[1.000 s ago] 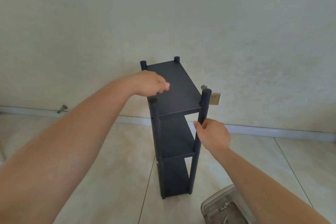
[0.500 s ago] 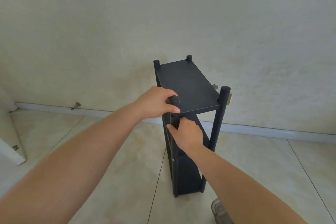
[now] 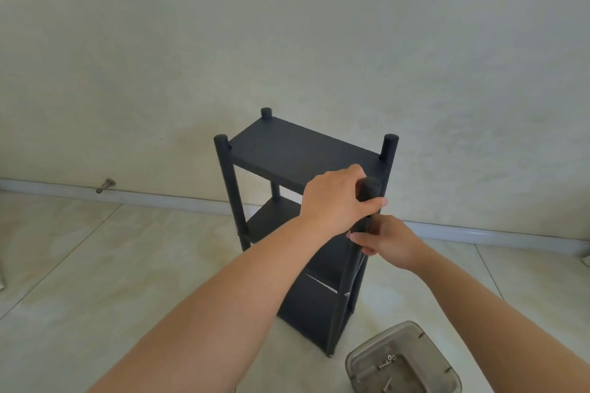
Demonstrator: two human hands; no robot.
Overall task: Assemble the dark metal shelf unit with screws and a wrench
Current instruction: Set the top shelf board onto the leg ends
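So the shelf unit [image 3: 297, 166] is standing upright on the tile floor near the wall, looking pretty much assembled. My left hand [image 3: 335, 201] is wrapping around the top of the near post [image 3: 368, 190], and the right hand [image 3: 388, 241] is gripping that same post just below. Feels like a positioning or wobble check. Next it's probably calling for the loose screws [image 3: 388, 360] sitting in the clear tray [image 3: 360, 357] beside the base.
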